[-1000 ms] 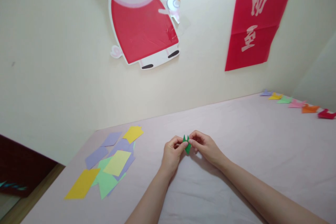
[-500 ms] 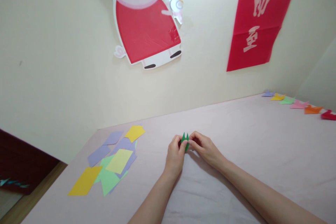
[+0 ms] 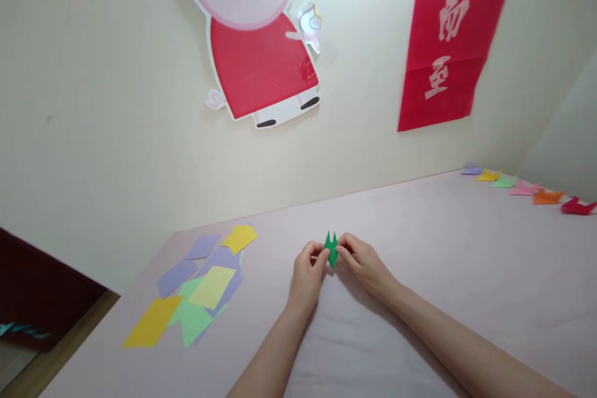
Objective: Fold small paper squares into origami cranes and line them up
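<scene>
A small piece of folded green paper (image 3: pixel 332 253) is held upright over the table, its two thin points upward and one point downward. My left hand (image 3: pixel 308 273) pinches its left edge between thumb and fingers. On the right edge, the thumb and forefinger of my right hand (image 3: pixel 366 262) are closed in a pinch. The paper's front face shows between the two thumbs; its back is hidden.
Loose paper sheets in yellow (image 3: pixel 153 322), purple (image 3: pixel 176 278) and light green (image 3: pixel 194 323) overlap on the left of the pale table (image 3: pixel 420 249). Several folded paper figures, including a red one (image 3: pixel 577 206), line the far right edge. A wall (image 3: pixel 354 155) stands behind.
My left thumb has shifted left off the middle of the green paper, so more of its front shows. Both hands still hold it. The view has tilted up slightly.
</scene>
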Demonstrator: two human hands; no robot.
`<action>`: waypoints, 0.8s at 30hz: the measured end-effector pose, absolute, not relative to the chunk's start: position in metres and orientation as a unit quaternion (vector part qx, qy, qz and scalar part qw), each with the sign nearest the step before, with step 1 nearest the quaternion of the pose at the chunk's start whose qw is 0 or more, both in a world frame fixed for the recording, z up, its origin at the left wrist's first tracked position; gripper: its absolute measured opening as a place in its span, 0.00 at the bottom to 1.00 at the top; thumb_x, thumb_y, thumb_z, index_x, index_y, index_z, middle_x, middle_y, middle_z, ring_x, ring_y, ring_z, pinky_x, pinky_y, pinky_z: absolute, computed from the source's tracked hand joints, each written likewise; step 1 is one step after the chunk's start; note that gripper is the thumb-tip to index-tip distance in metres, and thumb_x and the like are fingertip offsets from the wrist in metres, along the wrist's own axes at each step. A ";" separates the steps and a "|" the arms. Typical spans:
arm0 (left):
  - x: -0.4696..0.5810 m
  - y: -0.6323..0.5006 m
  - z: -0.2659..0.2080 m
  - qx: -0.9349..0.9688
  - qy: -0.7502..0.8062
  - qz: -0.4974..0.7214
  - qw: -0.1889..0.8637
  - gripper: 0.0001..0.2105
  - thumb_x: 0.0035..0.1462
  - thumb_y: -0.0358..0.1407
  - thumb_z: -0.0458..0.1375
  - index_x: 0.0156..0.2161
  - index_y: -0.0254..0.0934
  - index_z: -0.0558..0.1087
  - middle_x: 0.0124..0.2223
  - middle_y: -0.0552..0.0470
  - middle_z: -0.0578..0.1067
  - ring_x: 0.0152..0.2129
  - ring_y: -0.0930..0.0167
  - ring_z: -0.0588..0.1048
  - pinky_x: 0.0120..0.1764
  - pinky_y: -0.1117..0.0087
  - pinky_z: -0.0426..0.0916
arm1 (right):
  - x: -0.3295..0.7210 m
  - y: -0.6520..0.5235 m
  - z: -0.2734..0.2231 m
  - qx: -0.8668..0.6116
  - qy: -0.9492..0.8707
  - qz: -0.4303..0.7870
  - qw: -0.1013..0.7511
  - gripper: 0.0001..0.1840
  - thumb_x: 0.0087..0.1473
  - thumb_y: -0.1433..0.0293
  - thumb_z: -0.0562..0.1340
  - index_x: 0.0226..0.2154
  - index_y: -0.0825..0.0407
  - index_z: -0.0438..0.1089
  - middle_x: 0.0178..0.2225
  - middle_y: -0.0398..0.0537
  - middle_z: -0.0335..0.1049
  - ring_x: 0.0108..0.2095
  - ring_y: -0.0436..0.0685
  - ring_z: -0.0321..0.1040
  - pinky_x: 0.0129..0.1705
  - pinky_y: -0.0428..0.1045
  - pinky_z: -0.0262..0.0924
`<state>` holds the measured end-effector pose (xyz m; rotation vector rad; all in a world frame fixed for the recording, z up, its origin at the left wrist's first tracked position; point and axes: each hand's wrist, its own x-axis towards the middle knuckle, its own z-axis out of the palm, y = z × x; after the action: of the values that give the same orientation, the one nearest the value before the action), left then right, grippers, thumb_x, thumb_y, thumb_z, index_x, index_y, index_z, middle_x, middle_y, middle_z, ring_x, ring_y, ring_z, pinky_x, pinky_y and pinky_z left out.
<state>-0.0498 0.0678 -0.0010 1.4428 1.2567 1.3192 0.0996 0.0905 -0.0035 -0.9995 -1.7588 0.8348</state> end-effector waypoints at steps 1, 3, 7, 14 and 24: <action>-0.050 0.068 -0.001 0.567 0.496 0.523 0.399 0.09 0.55 0.40 0.58 0.32 0.35 0.73 0.29 0.53 0.73 0.26 0.72 0.70 0.30 0.73 0.63 | 0.100 0.091 -0.003 -0.404 -0.710 0.349 0.458 0.10 0.58 0.64 0.54 0.28 0.50 0.63 0.25 0.42 0.63 0.28 0.53 0.61 0.32 0.48 0.57; -0.050 0.068 -0.001 0.562 0.498 0.525 0.401 0.09 0.54 0.40 0.59 0.32 0.35 0.73 0.29 0.54 0.74 0.26 0.72 0.70 0.31 0.73 0.63 | 0.099 0.091 -0.003 -0.391 -0.695 0.390 0.460 0.10 0.57 0.63 0.56 0.30 0.51 0.65 0.27 0.43 0.66 0.29 0.53 0.63 0.32 0.47 0.59; -0.047 0.069 -0.003 0.558 0.499 0.525 0.405 0.08 0.53 0.39 0.60 0.31 0.35 0.74 0.29 0.53 0.74 0.27 0.72 0.70 0.31 0.73 0.63 | 0.097 0.091 -0.003 -0.374 -0.645 0.462 0.480 0.12 0.53 0.61 0.61 0.26 0.52 0.64 0.24 0.40 0.64 0.26 0.51 0.62 0.30 0.46 0.59; -0.048 0.069 -0.006 0.541 0.498 0.534 0.416 0.08 0.55 0.40 0.60 0.36 0.36 0.73 0.34 0.52 0.75 0.30 0.71 0.71 0.33 0.73 0.64 | 0.101 0.093 -0.004 -0.397 -0.628 0.482 0.464 0.11 0.52 0.63 0.62 0.25 0.52 0.65 0.22 0.41 0.66 0.26 0.52 0.63 0.30 0.47 0.58; -0.051 0.074 -0.006 0.544 0.493 0.529 0.426 0.07 0.55 0.38 0.59 0.34 0.36 0.73 0.31 0.54 0.74 0.29 0.72 0.71 0.32 0.73 0.63 | 0.102 0.094 0.000 -0.394 -0.671 0.441 0.446 0.12 0.52 0.65 0.62 0.22 0.52 0.68 0.24 0.42 0.63 0.28 0.51 0.60 0.32 0.47 0.54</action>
<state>-0.0506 0.0736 -0.0065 1.3603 1.2328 1.3212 0.1022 0.0943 -0.0005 -0.9768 -1.6629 1.0915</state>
